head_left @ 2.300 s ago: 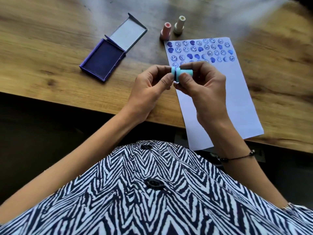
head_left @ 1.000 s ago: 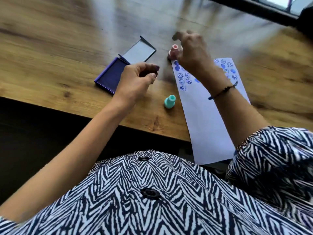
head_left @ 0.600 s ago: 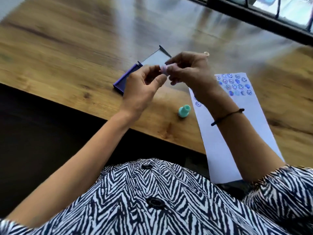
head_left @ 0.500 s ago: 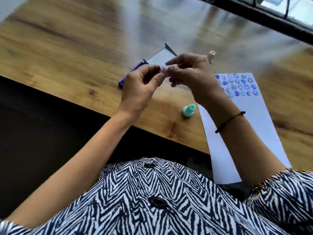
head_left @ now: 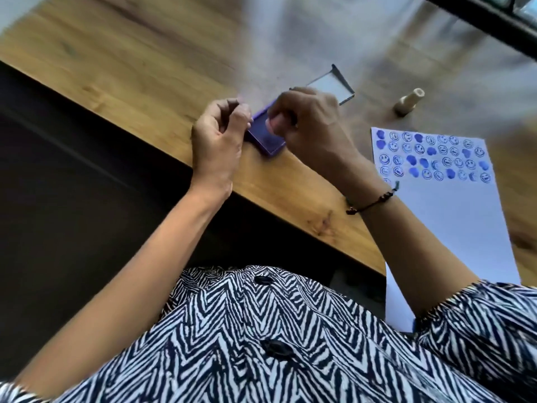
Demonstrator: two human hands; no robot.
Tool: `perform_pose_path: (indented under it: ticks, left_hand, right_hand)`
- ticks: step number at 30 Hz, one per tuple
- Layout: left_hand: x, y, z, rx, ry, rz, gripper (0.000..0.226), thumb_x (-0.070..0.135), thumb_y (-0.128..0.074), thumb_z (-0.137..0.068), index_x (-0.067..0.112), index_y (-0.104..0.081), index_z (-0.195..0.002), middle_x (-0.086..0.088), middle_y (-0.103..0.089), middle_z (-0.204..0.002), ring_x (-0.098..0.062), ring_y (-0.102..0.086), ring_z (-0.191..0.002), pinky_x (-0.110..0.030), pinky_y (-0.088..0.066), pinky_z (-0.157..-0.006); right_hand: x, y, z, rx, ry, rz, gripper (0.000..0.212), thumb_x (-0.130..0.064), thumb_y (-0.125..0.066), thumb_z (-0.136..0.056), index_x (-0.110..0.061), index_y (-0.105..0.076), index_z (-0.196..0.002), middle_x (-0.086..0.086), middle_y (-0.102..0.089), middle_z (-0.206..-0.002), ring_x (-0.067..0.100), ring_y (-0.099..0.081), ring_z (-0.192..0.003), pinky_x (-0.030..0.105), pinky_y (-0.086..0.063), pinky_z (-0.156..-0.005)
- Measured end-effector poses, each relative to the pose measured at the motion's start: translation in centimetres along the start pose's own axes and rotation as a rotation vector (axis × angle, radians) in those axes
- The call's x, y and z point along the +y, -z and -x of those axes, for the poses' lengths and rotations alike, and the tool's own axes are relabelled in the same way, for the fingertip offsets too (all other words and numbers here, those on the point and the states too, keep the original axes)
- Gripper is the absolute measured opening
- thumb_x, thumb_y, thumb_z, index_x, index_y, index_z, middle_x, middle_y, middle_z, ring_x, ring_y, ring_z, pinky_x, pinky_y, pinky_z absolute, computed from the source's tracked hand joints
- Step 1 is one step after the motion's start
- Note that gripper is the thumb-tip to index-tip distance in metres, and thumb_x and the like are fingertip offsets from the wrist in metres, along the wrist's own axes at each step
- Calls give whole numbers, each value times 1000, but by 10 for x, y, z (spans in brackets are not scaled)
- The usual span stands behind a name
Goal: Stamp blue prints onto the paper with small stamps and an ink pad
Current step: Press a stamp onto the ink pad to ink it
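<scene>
The purple ink pad [head_left: 266, 139] lies open near the table's front edge, its lid [head_left: 331, 85] folded back behind it. My right hand [head_left: 311, 126] pinches a small pink stamp [head_left: 274, 125] and holds it down on the pad's blue surface. My left hand [head_left: 218, 138] rests at the pad's left end with its fingers curled; a small pale pink piece, seemingly the stamp's cap [head_left: 240, 101], shows at the fingertips. To the right lies the white paper [head_left: 459, 228], with rows of blue smiley and heart prints [head_left: 430, 155] across its top.
A beige stamp [head_left: 408, 103] stands on the wooden table [head_left: 145, 62] behind the paper. The table's front edge runs diagonally just below my hands, with dark space under it. A dark window frame [head_left: 479, 21] crosses the far right corner.
The teal stamp was set down and the pink stamp picked up. Both hands were together at the pink stamp above the pad; now the right hand has lowered it onto the ink.
</scene>
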State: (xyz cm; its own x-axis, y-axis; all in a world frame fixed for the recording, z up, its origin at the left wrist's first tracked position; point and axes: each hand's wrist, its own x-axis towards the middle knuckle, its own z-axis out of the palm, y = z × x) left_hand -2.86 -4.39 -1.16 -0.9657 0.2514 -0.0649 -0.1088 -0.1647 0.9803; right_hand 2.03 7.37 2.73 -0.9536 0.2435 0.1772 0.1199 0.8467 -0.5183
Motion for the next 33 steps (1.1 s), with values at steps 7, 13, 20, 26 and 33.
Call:
perform_pose_path:
  ticks: [7, 13, 20, 26, 33]
  left_hand:
    - [-2, 0, -1, 42, 59, 103, 10, 6, -46, -85, 11, -54, -81, -7, -59, -82, -22, -56, -79, -25, -48, -74]
    - [-3, 0, -1, 41, 65, 100, 9, 12, -48, -80, 7, -55, -85, -7, -60, -84, -16, -57, -75, -23, -49, -74]
    - [-6, 0, -1, 77, 64, 28, 9, 18, -51, -75, 15, -58, -78, -4, -63, -80, -17, -58, -75, -32, -49, -76]
    - [-7, 0, -1, 73, 49, 32, 9, 17, -50, -76, 12, -57, -79, -9, -61, -82, -21, -58, -79, -37, -48, -81]
    - [-6, 1, 2, 52, 39, 30, 8, 18, -51, -76, 14, -58, -78, -10, -62, -86, -21, -60, -78, -42, -51, -80]
  right_hand:
    - [-3, -22, 0, -71, 170, 318, 17, -8, -40, -88, -4, -55, -95, 19, -61, -100, 31, -52, -96, 38, -41, -81]
    - [-2, -20, -6, -139, 159, 317, 14, -13, -46, -88, -7, -55, -96, 15, -59, -100, 29, -54, -92, 32, -35, -65]
    - [-10, -20, -3, -144, 122, 320, 15, -8, -43, -86, -7, -55, -95, 16, -55, -94, 25, -40, -72, 33, -30, -58]
    - [-2, -6, -22, -155, 50, 138, 20, -5, -48, -75, -8, -66, -84, 14, -64, -91, 30, -55, -76, 30, -36, -59]
    - [-1, -15, -21, -153, 72, 140, 17, -3, -49, -74, -5, -64, -83, 15, -63, -89, 27, -52, -69, 31, -35, -56]
